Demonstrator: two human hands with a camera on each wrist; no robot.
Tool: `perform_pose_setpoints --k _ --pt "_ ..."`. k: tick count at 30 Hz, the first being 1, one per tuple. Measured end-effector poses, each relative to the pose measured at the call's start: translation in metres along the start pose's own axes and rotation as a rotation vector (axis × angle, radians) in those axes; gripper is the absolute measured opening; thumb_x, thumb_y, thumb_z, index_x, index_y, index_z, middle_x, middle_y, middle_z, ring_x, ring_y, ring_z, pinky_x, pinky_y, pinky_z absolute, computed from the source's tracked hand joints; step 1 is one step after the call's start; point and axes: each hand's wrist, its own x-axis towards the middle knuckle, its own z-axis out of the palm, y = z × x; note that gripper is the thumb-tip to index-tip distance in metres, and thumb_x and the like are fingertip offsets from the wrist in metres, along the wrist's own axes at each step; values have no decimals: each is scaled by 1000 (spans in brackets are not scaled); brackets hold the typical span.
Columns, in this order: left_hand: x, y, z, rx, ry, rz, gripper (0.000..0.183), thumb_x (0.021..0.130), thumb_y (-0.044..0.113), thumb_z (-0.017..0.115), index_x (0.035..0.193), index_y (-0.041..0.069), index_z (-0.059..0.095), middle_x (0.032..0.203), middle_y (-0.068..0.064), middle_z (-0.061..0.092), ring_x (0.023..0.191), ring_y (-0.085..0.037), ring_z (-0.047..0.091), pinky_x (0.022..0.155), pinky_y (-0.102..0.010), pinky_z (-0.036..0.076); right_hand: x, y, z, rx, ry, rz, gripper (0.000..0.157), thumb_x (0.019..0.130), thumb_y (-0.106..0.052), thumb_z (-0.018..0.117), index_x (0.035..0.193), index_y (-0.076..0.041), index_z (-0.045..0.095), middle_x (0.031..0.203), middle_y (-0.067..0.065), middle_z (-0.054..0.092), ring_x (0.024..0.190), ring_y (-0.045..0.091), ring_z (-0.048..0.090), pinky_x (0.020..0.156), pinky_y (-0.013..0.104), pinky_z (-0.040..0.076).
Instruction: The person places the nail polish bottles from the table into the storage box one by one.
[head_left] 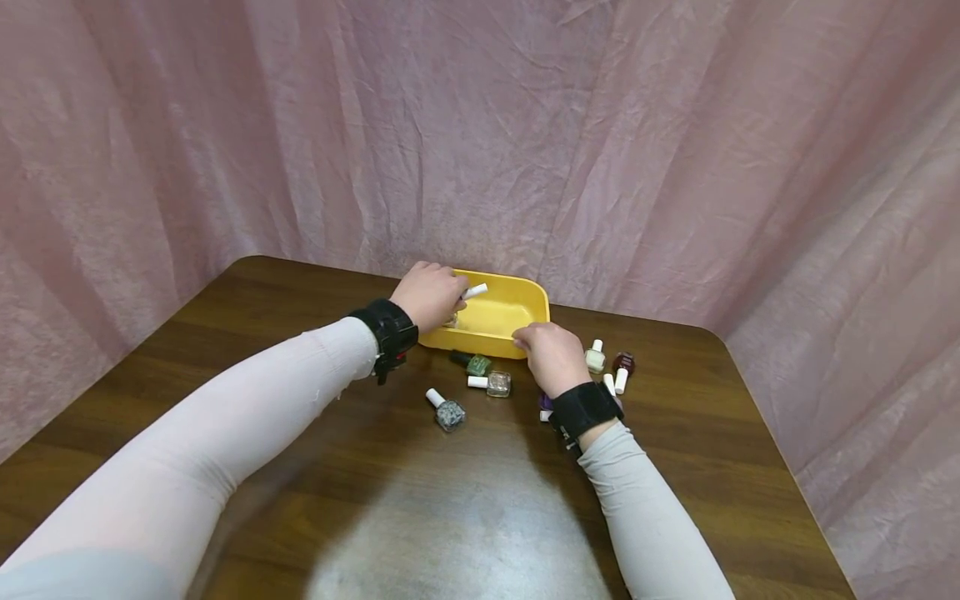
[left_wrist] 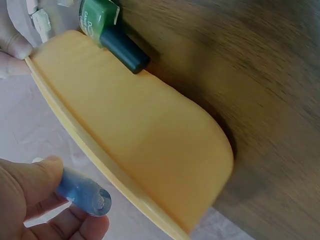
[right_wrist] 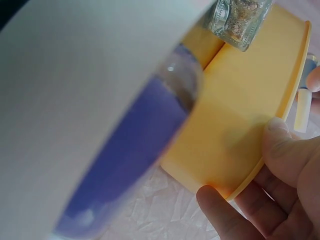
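My left hand (head_left: 429,297) is over the left side of a yellow plastic bin (head_left: 483,345). It pinches a nail polish bottle (left_wrist: 84,193) with blue polish, whose white cap (head_left: 476,292) points right in the head view. At the bin's front right corner, my right hand (head_left: 553,358) grips the rim between thumb and fingers. Something small shows inside the bin beside my left hand, mostly hidden. In front of the bin lie a green nail polish (head_left: 477,365) with a black cap, a glittery one (head_left: 498,384), and a grey speckled one (head_left: 451,415).
Beside and beneath my right wrist are a purple nail polish (head_left: 545,402), partly covered, and a white-capped bottle. Further right are a cream nail polish (head_left: 596,358) and a dark red one (head_left: 624,362). A pink curtain (head_left: 480,133) hangs behind the wooden table (head_left: 405,500).
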Motion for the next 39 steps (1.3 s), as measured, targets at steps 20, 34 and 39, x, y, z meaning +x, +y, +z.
perform_pose_setpoints --k 20,34,39 --pt "13 28 12 -85 -39 53 22 107 30 77 111 8 76 96 -6 76 89 -26 71 96 -47 54 -3 -2 -2 -16 -27 21 12 103 -15 77 111 -10 86 104 9 82 98 32 77 86 51 62" --pt "25 26 28 -181 -100 46 19 102 30 84 96 12 79 80 3 73 84 -21 73 131 -58 24 -4 -3 -4 -29 -18 7 10 104 -15 77 108 -12 85 99 7 81 94 31 76 81 51 61" --pt "28 28 28 -181 -123 25 20 101 30 85 96 11 80 81 2 74 85 -21 73 132 -57 23 -5 -3 -5 -27 -16 9 9 103 -15 77 107 -12 85 96 7 80 92 31 76 80 51 61"
